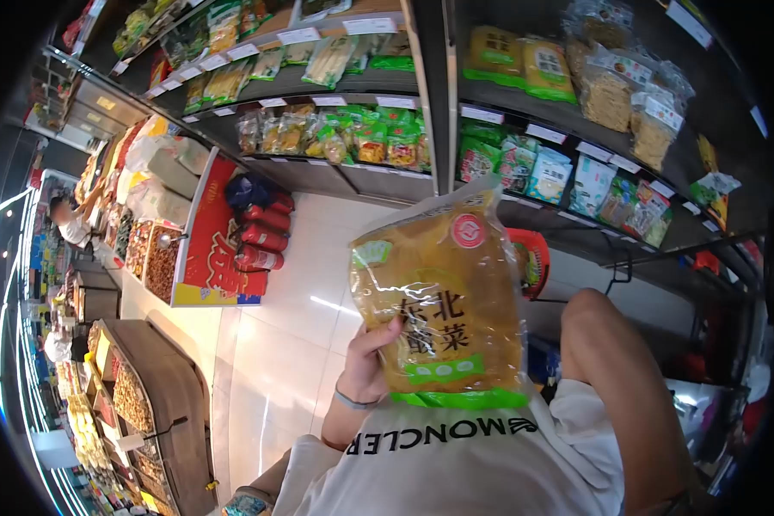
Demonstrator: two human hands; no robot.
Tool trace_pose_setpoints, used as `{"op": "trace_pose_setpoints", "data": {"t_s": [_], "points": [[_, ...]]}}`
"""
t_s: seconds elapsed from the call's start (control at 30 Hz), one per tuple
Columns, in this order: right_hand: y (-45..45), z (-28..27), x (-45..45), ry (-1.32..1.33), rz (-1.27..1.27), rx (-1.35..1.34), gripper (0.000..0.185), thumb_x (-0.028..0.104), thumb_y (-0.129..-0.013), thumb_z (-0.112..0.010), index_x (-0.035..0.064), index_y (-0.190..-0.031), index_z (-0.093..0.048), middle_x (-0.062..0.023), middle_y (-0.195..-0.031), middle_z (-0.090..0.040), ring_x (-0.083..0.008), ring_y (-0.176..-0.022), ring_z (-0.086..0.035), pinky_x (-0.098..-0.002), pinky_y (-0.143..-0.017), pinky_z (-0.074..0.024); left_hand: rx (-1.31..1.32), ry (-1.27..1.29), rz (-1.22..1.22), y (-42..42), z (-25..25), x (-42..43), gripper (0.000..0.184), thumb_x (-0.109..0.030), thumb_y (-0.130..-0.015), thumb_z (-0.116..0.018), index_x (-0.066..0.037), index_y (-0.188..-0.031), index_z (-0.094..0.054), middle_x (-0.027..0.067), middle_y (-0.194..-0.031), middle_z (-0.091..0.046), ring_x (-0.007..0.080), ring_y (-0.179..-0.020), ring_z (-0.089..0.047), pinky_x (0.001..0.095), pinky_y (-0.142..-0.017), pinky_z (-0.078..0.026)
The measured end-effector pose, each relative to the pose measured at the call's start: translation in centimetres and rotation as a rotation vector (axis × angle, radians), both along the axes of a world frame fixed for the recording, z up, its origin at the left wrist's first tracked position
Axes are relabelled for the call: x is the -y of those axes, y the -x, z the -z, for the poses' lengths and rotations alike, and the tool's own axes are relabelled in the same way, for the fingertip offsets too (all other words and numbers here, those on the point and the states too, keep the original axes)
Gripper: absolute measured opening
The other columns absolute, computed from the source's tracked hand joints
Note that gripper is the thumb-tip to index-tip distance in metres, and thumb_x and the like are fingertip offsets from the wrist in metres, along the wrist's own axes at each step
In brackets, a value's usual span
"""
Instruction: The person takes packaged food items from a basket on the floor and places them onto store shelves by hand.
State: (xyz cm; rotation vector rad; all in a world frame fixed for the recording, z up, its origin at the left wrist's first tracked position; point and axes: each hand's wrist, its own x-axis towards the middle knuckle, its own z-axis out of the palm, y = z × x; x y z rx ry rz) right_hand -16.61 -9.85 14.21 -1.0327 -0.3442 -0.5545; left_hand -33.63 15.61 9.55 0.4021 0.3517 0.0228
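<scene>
My left hand (365,365), with a thin band at the wrist, grips the lower left side of a large clear bag of pickled cabbage (456,335). Its thumb lies on the front and its other fingers are hidden behind. The bag is upright and slightly tilted in front of my chest, with yellow-brown contents, dark lettering, a round red mark and a green lower edge. On the right, my bare right arm (623,387) is bent with the elbow up. My right hand does not show. Similar yellow bags (494,52) stand on the upper right shelf.
Shelves of packaged foods (344,133) run ahead, divided by an upright post (439,103). A red basket (533,258) sits behind the bag. Red fire extinguishers (262,236) stand by a red display (219,232). Wooden bins (168,404) and a person (73,224) are left.
</scene>
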Motion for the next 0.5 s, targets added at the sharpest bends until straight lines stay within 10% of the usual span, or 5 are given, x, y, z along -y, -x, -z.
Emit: {"op": "trace_pose_setpoints", "data": {"t_s": [0.43,0.5], "points": [[-0.9,-2.4,0.2,-0.014,-0.101,0.095,0.014,0.008,-0.094,-0.064,0.0081,-0.108,-0.064,-0.0081,-0.117,-0.061,-0.0205,-0.112,-0.059,-0.0390,-0.100,-0.0482,0.033,-0.026,-0.058,0.4,-2.2,0.3,0.055,-0.011,-0.096,-0.064,0.002,-0.144,-0.043,0.0190,-0.134,-0.062,0.0321,-0.118,-0.065,0.0465,-0.100,-0.056],[-0.3,1.8,-5.4,-0.064,-0.473,-0.198,0.019,0.019,-0.103,-0.057,0.0027,-0.111,-0.062,-0.0168,-0.125,-0.061,-0.0277,-0.113,-0.060,-0.0452,-0.097,-0.0531,0.030,-0.024,-0.053,0.5,-1.8,0.6,0.056,-0.011,-0.095,-0.065,0.002,-0.145,-0.043,0.0191,-0.135,-0.061,0.0335,-0.119,-0.065,0.0472,-0.101,-0.055]]}}
